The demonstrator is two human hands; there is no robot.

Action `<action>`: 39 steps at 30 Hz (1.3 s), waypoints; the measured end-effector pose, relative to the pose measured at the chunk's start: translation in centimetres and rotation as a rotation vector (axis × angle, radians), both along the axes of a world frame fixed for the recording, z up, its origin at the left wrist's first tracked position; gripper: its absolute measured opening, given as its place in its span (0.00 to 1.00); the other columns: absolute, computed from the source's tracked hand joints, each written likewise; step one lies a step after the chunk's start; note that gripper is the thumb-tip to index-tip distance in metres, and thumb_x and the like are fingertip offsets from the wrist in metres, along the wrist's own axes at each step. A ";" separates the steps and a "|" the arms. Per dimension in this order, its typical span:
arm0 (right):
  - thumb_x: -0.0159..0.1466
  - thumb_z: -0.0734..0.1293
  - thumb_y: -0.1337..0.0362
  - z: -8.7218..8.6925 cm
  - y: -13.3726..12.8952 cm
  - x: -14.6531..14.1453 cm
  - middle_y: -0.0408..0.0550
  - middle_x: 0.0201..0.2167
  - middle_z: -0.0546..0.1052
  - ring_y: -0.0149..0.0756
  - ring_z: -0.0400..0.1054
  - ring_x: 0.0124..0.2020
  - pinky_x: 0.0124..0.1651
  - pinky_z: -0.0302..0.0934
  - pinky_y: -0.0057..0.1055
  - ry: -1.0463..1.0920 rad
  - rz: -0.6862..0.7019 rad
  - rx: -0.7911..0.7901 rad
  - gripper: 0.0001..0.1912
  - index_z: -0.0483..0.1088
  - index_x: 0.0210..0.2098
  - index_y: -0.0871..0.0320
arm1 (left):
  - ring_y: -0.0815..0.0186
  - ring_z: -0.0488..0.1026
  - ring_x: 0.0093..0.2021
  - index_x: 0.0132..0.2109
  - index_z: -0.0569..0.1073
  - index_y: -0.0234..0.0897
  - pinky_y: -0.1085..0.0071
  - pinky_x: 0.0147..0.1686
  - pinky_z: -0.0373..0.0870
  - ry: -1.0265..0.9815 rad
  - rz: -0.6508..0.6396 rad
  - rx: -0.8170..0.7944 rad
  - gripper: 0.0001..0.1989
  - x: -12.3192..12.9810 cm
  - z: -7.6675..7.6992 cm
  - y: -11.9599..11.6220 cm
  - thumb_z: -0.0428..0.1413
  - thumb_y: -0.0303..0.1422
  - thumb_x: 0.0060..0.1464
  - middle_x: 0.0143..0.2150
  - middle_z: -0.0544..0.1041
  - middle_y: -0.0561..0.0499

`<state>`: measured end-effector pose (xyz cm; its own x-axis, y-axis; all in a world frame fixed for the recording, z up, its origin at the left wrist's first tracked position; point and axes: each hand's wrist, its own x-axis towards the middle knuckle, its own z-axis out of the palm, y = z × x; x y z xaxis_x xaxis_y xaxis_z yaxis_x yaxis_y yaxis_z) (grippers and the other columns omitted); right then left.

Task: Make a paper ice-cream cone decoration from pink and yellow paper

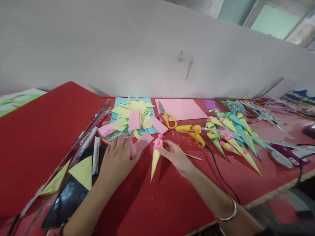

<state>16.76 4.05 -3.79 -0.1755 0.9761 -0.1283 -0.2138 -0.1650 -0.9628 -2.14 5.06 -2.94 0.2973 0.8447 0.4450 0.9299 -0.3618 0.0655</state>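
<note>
My right hand (176,157) grips a small paper ice-cream cone (155,162), its fingers closed at the upper part. The cone is pale yellow with a pink trim and a rounded pink top, and its tip points down toward me. To the left, my left hand (118,160) has its fingers spread low over the table. Its thumb and index finger lie around the near end of a pink paper strip (144,142); no firm hold shows. Beyond my right hand lies a yellow glue gun (189,129) with a long clear glue stick at its back.
Scissors (171,120) rest by a pink sheet (184,108). Paper scraps (134,108) are heaped at the back. Several finished cones (231,131) pile up on the right. A dark tablet-like slab (71,193) and a white marker (95,155) lie left. The glue gun's cord (221,173) crosses the table.
</note>
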 end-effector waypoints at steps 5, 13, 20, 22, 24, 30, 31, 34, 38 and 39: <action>0.52 0.68 0.58 -0.4 -0.1 0.1 0.48 0.34 0.75 0.37 0.69 0.39 0.41 0.61 0.33 -0.254 0.015 0.050 0.16 0.67 0.38 0.58 | 0.48 0.67 0.48 0.52 0.64 0.28 0.57 0.43 0.65 0.172 0.074 -0.217 0.25 -0.9 -0.5 0.2 0.52 0.40 0.50 0.48 0.71 0.37; 0.51 0.67 0.60 -0.2 -0.6 0.2 0.42 0.22 0.69 0.29 0.62 0.23 0.25 0.56 0.25 -0.657 -0.011 0.201 0.12 0.69 0.33 0.59 | 0.52 0.69 0.47 0.53 0.63 0.31 0.59 0.44 0.66 0.009 -0.042 -0.357 0.24 -0.7 0.5 0.6 0.50 0.40 0.52 0.50 0.71 0.40; 0.58 0.62 0.66 0.5 -0.8 0.2 0.42 0.25 0.67 0.29 0.62 0.26 0.28 0.57 0.25 -0.612 -0.115 0.513 0.05 0.68 0.34 0.57 | 0.57 0.70 0.45 0.51 0.64 0.36 0.61 0.45 0.66 -0.223 -0.343 -0.193 0.24 0.1 0.6 -0.1 0.52 0.45 0.50 0.45 0.74 0.44; 0.59 0.60 0.69 0.8 -1.0 0.2 0.44 0.29 0.69 0.31 0.64 0.31 0.33 0.58 0.27 -0.597 -0.055 0.626 0.07 0.69 0.34 0.56 | 0.58 0.71 0.45 0.50 0.65 0.37 0.61 0.45 0.67 -0.262 -0.358 -0.168 0.22 0.3 0.7 -0.3 0.52 0.44 0.51 0.44 0.75 0.44; 0.60 0.61 0.70 1.0 -1.1 0.2 0.45 0.31 0.69 0.32 0.65 0.34 0.37 0.59 0.29 -0.629 -0.013 0.703 0.07 0.70 0.34 0.56 | 0.58 0.71 0.45 0.50 0.64 0.37 0.62 0.44 0.68 -0.284 -0.372 -0.174 0.22 0.6 0.7 -0.6 0.52 0.44 0.51 0.44 0.74 0.44; 0.59 0.62 0.71 1.1 -1.2 0.3 0.45 0.31 0.69 0.32 0.65 0.34 0.38 0.59 0.30 -0.572 -0.041 0.733 0.08 0.71 0.35 0.56 | 0.58 0.71 0.45 0.55 0.57 0.41 0.62 0.43 0.69 -0.317 -0.379 -0.232 0.30 0.9 0.2 -1.1 0.54 0.47 0.48 0.46 0.74 0.45; 0.59 0.62 0.71 1.1 -1.2 0.3 0.45 0.31 0.69 0.32 0.65 0.34 0.38 0.59 0.30 -0.548 -0.039 0.730 0.08 0.71 0.35 0.56 | 0.59 0.72 0.45 0.57 0.56 0.42 0.62 0.43 0.69 -0.330 -0.388 -0.243 0.31 1.0 0.1 -1.1 0.54 0.47 0.48 0.45 0.74 0.46; 0.58 0.62 0.72 1.2 -1.4 0.1 0.44 0.31 0.69 0.32 0.65 0.35 0.39 0.59 0.30 -0.507 -0.014 0.697 0.10 0.72 0.36 0.55 | 0.59 0.72 0.44 0.59 0.52 0.42 0.62 0.42 0.70 -0.356 -0.414 -0.266 0.34 1.3 0.3 -1.3 0.54 0.46 0.49 0.45 0.75 0.46; 0.57 0.63 0.70 1.1 -1.5 -0.4 0.44 0.30 0.67 0.32 0.64 0.35 0.39 0.59 0.30 -0.478 0.005 0.618 0.10 0.73 0.36 0.55 | 0.58 0.73 0.44 0.60 0.48 0.41 0.62 0.41 0.71 -0.342 -0.413 -0.252 0.36 1.8 0.5 -1.6 0.56 0.42 0.49 0.45 0.75 0.45; 0.57 0.64 0.70 1.0 -1.5 -0.5 0.43 0.29 0.66 0.32 0.63 0.34 0.39 0.58 0.30 -0.476 0.003 0.601 0.09 0.74 0.35 0.55 | 0.58 0.73 0.44 0.61 0.47 0.41 0.62 0.41 0.71 -0.336 -0.416 -0.243 0.37 1.9 0.5 -1.6 0.56 0.41 0.48 0.45 0.75 0.45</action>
<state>16.27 2.50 -2.74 -0.2370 0.9014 0.3623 0.2457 0.4165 -0.8753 -0.25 3.47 -2.42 0.5016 0.7771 0.3802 0.6272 -0.6293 0.4588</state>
